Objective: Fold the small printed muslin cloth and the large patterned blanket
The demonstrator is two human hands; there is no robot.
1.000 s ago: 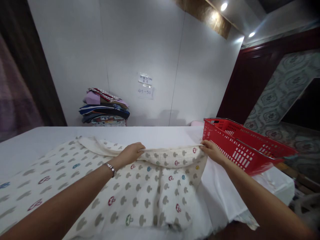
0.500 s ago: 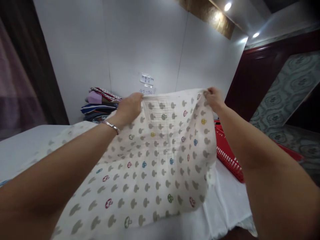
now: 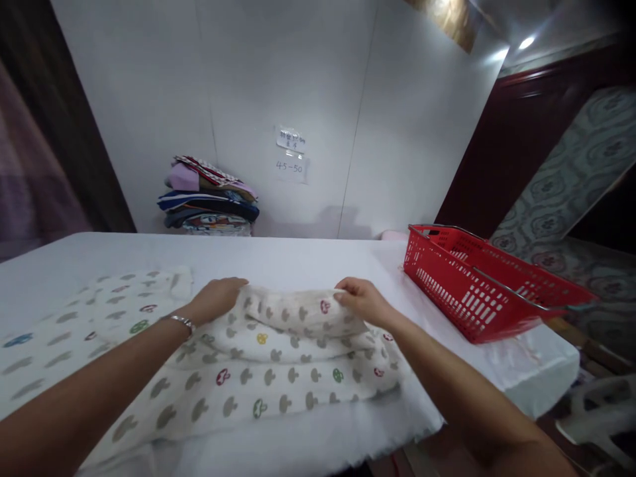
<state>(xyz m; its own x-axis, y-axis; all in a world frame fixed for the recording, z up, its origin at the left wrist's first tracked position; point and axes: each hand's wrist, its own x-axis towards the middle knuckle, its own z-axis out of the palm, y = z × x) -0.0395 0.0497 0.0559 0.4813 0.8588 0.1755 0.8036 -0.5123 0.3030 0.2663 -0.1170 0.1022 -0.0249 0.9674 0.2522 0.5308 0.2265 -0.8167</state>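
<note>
A white cloth (image 3: 293, 361) printed with grey and coloured mushrooms lies across the table's near side, its middle bunched in soft folds. My left hand (image 3: 218, 298), with a silver bracelet at the wrist, is closed on the cloth's upper edge. Farther right, my right hand (image 3: 362, 299) pinches the same edge between thumb and fingers. Between the two hands the edge is held slightly raised, and the fabric sags below it. The cloth's left part spreads flat past my left forearm, which hides some of it.
A red plastic basket (image 3: 447, 285) with metal handles stands at the table's right. A pile of folded clothes (image 3: 211, 199) sits at the back left against the wall. Paper labels (image 3: 291, 156) are stuck on the wall. The white table (image 3: 318, 255) ends near me at its front edge.
Both hands have come down with the cloth's edge, from high up to near the table. The raised sheet has collapsed into folds, and the basket and table behind are uncovered.
</note>
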